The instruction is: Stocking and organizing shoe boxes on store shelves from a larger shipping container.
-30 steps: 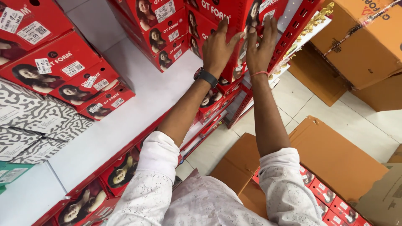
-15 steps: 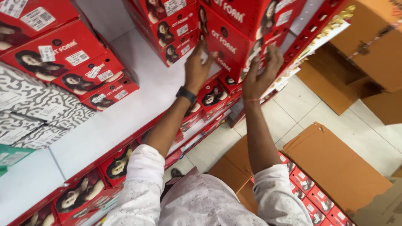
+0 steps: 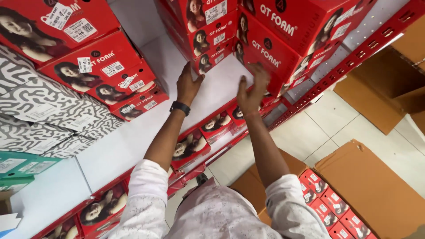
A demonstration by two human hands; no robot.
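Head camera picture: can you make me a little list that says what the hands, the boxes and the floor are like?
left hand: open, raised over the white shelf, holding nothing, black watch on wrist
right hand: open, blurred, by the stack of red boxes
shelf left side: red boxes, black-and-white patterned boxes, green boxes
floor: cardboard carton with small red boxes inside

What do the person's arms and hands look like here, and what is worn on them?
Both forearms are bare, with white patterned sleeves rolled up near the elbows. The left hand has a black watch with a dark band on its wrist. The right hand has a thin red thread around its wrist. No gloves; no rings that I can make out.
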